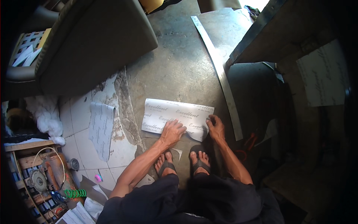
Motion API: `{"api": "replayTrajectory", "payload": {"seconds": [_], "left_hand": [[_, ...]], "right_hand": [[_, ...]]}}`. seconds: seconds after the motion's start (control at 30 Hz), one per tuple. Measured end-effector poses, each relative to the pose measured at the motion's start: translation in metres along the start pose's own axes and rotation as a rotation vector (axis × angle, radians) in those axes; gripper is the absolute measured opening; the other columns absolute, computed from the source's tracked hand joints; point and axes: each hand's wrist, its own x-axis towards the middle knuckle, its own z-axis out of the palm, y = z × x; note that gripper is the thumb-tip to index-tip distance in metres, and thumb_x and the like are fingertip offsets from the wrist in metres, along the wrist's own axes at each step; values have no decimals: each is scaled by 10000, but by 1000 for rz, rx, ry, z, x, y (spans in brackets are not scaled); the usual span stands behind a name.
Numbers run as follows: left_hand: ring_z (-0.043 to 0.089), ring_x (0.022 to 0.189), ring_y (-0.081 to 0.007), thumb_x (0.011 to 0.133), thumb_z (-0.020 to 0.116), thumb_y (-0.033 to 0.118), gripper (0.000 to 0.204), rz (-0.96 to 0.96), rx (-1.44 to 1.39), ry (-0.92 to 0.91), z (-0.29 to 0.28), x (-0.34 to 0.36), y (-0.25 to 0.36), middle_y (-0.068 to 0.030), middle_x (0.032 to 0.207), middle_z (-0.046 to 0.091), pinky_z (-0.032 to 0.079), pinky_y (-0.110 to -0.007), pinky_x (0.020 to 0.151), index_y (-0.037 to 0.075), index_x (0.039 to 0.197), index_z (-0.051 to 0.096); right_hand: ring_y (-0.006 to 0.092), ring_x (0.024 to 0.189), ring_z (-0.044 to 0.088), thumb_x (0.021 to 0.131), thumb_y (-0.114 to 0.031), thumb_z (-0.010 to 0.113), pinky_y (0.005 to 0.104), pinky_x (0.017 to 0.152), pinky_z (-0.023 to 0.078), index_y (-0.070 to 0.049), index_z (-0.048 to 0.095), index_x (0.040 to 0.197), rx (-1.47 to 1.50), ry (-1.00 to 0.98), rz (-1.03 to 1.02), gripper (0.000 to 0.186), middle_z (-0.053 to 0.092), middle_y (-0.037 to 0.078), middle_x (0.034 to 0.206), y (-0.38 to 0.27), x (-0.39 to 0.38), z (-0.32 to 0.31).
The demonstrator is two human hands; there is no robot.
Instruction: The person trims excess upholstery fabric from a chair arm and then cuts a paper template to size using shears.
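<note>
A white sheet (pixel 160 110) with grey printed lettering lies on the floor in front of my feet. My left hand (pixel 173 132) rests on its lower middle, fingers slightly bent and a little apart, pressing down on it. At the sheet's right edge, my right hand (pixel 216 128) has thumb and fingers closed around the border near the corner. The sheet's lower right part bows up slightly beside that hand. A small pale scrap (pixel 178 153) lies between my sandalled feet.
A long metal strip (pixel 220 69) lies right of the sheet. Another printed piece (pixel 101 128) rests on the tiles at left. Orange-handled scissors (pixel 250 141) lie in shadow at right. A large upholstered piece (pixel 97 44) stands upper left; a rusty compressor tank (pixel 56 168) sits lower left.
</note>
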Motion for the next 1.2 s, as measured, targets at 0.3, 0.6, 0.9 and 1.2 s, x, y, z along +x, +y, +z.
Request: {"api": "replayTrajectory", "payload": {"seconds": [0.3,0.6,0.9,1.2], "left_hand": [[685,768,-314,906,686,159,110,91,-95,122,-126,123,1,-121,837,690,521,-435,707,81,984,691],[566,1115,-384,913,670,181,411,-229,-27,346,-86,160,-13,-221,1224,608,464,-493,975,4,1279,607],[575,1122,-388,941,666,295,507,-309,-494,-43,-11,23,14,-235,1310,574,502,-476,972,-27,1319,562],[654,794,-143,938,697,218,304,-1058,-980,278,-39,52,-103,-67,1026,677,578,-294,621,36,1154,588]], "right_hand": [[359,1266,553,829,-409,800,441,1053,445,-3,359,1509,256,-22,33,906,468,248,1466,4,-1,-27],[395,1044,665,799,-336,718,427,961,509,-77,684,1261,53,15,142,530,661,265,1169,36,39,-3],[363,900,662,865,-145,662,453,777,550,-149,678,1211,-474,-26,-451,346,645,166,1032,-78,75,-49],[397,846,678,888,-92,584,499,705,553,-92,619,1227,-373,-438,-586,341,642,172,963,-75,-17,78]]}}
